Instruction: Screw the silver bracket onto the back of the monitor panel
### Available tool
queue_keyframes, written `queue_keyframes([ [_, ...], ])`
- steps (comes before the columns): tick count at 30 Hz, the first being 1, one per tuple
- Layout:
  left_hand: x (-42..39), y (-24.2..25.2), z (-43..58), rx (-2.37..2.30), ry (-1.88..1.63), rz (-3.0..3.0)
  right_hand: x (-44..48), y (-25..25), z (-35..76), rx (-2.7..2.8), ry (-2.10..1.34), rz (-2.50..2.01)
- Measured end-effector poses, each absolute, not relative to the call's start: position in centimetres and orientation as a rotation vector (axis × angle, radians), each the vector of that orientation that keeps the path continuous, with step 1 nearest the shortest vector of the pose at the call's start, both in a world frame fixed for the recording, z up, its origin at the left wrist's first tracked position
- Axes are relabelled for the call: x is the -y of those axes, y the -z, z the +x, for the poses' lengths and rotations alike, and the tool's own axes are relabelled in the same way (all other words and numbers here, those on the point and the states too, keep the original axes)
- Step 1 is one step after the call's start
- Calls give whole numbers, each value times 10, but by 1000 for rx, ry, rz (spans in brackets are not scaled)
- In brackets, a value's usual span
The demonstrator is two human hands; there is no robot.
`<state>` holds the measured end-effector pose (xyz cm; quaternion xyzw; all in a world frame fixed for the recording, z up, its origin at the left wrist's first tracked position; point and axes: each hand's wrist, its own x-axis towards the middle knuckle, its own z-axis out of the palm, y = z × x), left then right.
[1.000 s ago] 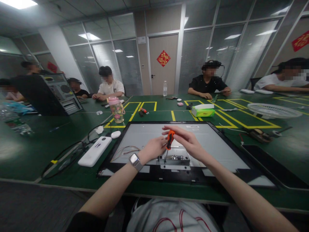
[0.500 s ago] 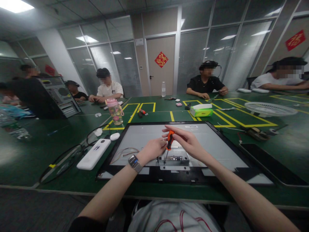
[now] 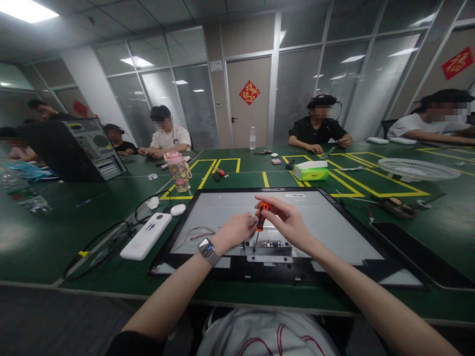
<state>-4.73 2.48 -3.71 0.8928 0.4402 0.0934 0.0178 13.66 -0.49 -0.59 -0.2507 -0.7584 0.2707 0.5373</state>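
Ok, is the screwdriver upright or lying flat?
Upright, slightly tilted: the screwdriver has its handle up by the right hand, shaft pointing down at the metal bracket.

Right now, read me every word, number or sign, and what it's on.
"福": red poster, far right.
"招财进宝", apparently: red diamond on door.
"14", probably: handwritten on power bank.
Too small or blurred: panel label, watch screen, tissue pack, plaque, left bottle, far-left poster.

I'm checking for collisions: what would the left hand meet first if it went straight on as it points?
Most likely the orange screwdriver, right by the left hand; depth is unclear, so they may be touching.
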Motion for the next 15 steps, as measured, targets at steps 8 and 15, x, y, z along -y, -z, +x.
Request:
queue_keyframes([
  [8, -25, 39, -47, -1338, -302, 2819, 5, 9, 135, 1888, -639, -510],
  [15, -27, 42, -48, -1380, -312, 2789, 6, 6, 137, 1891, -488, -560],
])
